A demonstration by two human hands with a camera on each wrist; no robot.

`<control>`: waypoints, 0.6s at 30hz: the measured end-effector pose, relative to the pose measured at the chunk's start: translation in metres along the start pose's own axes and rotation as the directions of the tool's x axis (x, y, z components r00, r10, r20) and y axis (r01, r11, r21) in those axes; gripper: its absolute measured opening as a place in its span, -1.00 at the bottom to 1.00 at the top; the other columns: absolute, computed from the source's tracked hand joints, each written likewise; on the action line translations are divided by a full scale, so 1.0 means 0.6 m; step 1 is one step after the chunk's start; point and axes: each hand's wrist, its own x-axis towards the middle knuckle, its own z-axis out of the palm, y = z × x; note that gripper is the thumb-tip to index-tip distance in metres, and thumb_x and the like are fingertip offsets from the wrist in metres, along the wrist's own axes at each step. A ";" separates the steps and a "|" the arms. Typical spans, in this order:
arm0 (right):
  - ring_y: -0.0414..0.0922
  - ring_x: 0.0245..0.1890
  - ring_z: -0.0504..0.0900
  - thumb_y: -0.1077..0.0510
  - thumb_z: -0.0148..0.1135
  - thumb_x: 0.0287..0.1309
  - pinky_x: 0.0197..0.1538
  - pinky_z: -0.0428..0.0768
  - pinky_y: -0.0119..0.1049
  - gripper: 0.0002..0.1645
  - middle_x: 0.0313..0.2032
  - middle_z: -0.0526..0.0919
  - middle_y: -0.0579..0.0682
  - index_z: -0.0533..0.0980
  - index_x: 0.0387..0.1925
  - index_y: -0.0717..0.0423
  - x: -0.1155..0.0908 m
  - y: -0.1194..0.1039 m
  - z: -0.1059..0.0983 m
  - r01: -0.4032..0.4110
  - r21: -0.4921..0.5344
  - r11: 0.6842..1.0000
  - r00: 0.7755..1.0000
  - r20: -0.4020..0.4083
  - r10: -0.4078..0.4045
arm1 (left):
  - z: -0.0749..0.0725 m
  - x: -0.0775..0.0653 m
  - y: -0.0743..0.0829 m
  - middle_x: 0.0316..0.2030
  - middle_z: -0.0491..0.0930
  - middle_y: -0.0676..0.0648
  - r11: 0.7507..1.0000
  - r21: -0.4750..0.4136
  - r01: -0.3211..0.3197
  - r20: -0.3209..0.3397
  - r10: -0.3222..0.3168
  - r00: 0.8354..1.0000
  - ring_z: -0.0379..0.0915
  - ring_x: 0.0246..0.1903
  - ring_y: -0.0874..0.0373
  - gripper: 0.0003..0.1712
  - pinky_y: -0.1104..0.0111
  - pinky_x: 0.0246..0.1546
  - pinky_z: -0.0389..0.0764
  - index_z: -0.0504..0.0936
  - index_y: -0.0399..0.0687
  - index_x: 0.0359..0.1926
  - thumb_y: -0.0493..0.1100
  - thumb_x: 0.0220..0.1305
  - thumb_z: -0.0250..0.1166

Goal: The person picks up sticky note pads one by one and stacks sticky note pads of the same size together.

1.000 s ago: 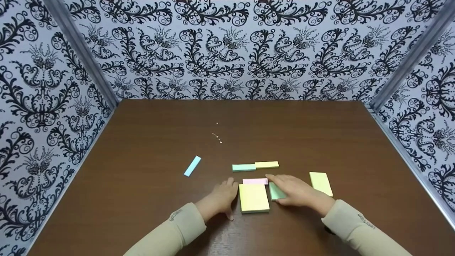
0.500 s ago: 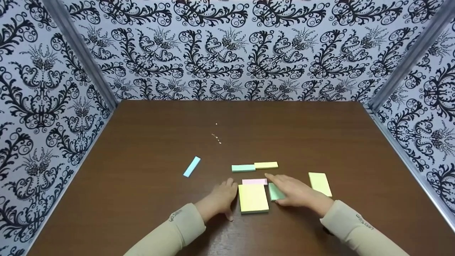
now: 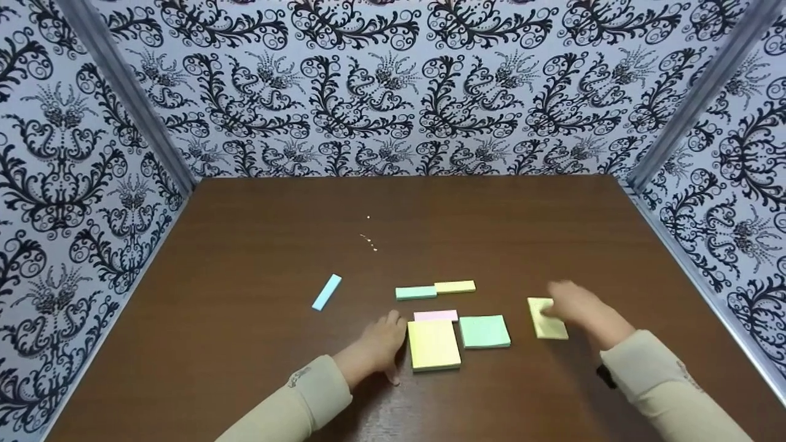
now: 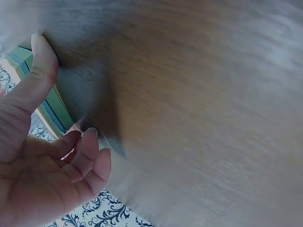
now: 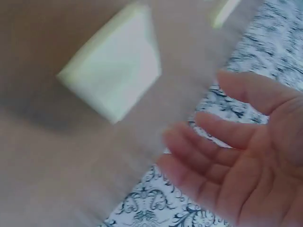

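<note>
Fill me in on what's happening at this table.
A person is handling paper note pads. Their left hand is at the left side of the thick yellow-topped stack, while the right hand, fingers not closed on anything, is over the pale yellow pad. Between these pads lies the green pad; the blue strip lies apart, off to the left.

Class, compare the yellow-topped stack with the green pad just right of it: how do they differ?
The yellow-topped stack is larger than the green pad. The stack has the left hand beside it; the pad has no hand against it. Both lie flat on the table.
</note>
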 end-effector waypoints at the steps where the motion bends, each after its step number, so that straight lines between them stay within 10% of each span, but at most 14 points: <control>1: 0.09 -0.40 0.49 0.11 0.20 0.09 -0.34 0.45 -0.08 -0.59 -0.37 0.53 0.26 0.43 -0.24 0.46 -0.003 0.006 0.004 -0.032 -0.004 0.999 0.999 0.033 0.032 | 0.000 0.001 0.000 -0.19 0.25 -0.10 1.000 0.002 0.000 0.001 0.000 1.000 0.32 -0.23 0.05 0.11 0.21 -0.21 0.46 0.33 -0.26 0.02 0.12 -0.63 0.64; 10: -0.04 -0.53 0.41 -0.22 0.21 0.00 -0.48 0.37 -0.18 -0.35 -0.48 0.49 0.12 0.48 -0.28 0.37 0.003 0.005 0.048 -0.248 0.002 0.969 0.969 -0.016 0.248 | -0.002 0.000 0.002 -0.20 0.24 -0.10 1.000 0.020 0.001 -0.003 -0.001 1.000 0.32 -0.25 0.05 0.12 0.20 -0.24 0.48 0.32 -0.27 0.03 0.13 -0.61 0.63; 18: 0.08 -0.39 0.38 0.13 0.40 -0.23 -0.37 0.42 -0.11 -0.49 -0.38 0.44 0.21 0.51 -0.24 0.43 0.008 -0.001 0.053 0.037 -0.021 0.999 0.996 -0.077 -0.039 | -0.001 0.001 0.006 -0.23 0.24 -0.09 0.998 0.062 0.006 0.010 -0.007 1.000 0.31 -0.28 0.07 0.12 0.21 -0.25 0.47 0.33 -0.27 0.04 0.15 -0.60 0.63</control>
